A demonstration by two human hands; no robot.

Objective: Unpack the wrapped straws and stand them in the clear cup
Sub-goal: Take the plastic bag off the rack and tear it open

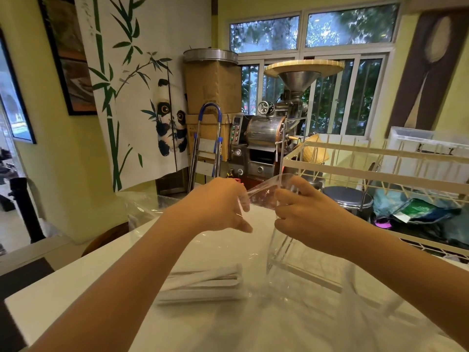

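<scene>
Curtain [142, 80]: white cloth with green bamboo and a panda print, hanging at far left behind the table.
Table [76, 295]: white top, runs from lower left across the frame.
Wrapped straws [203, 283]: bundle of white paper-sleeved straws lying flat on the table, left of centre, below and between the two forearms; touched by neither hand.
Left hand [215, 201]: raised over the table, fingers curled, pinching the left end of a clear plastic wrapper [264, 194]; thumb points down and to the right.
Wrapper: thin transparent film, stretched between both hands, held in the air above the table; contents not discernible.
Right hand [302, 212]: fingers curled, pinching the right end of the same wrapper, knuckles toward the camera.
Clear container [299, 265]: transparent, straight-walled, standing on the table directly under the right hand and just right of the straws; whether anything stands inside cannot be told.
Roasting machine [266, 138]: metal drum and funnel, behind the hands, by the window.
Rack [380, 171]: white wire rack at right, beyond the table edge.
</scene>
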